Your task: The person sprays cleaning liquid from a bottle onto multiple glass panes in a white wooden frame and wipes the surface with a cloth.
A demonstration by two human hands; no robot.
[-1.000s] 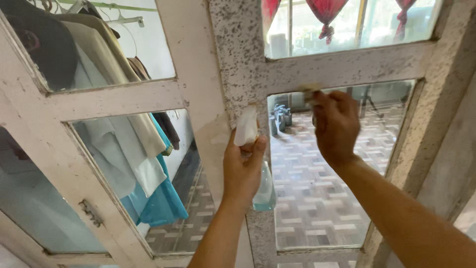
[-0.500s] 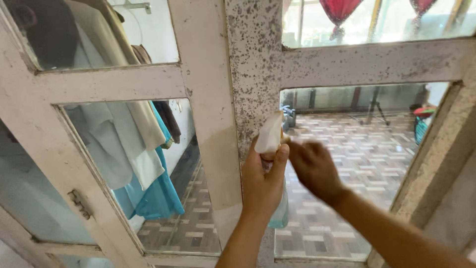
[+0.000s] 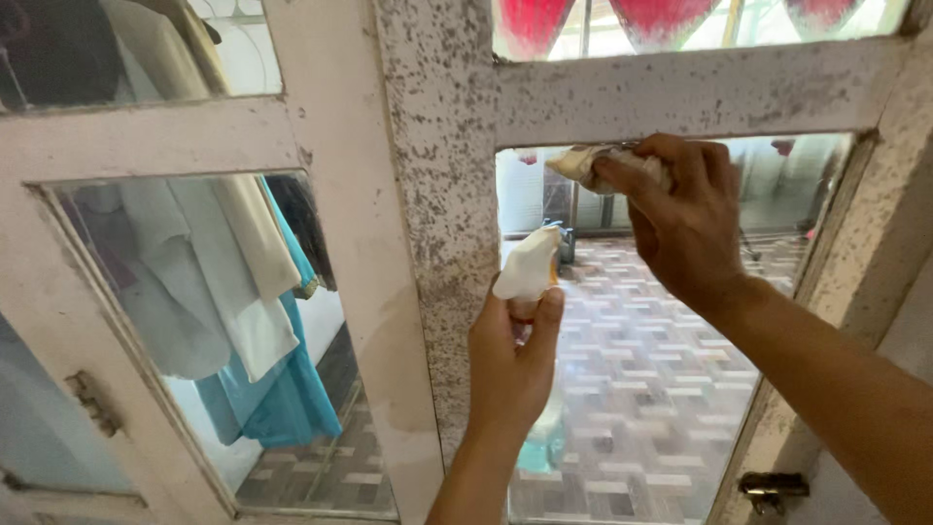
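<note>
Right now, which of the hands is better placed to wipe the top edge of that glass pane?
Right. The right hand already presses the cloth against the pane's top edge, under the speckled frame. The left hand is lower, gripping the spray bottle.

Window frame — chalky painted wood, rough and mould-speckled; panes glossy glass; spray bottle smooth plastic; rag — soft, matt cloth.

Head view: your one camera, looking straight ahead, slightly up.
Range: close to the window frame, at arm's reach.
</note>
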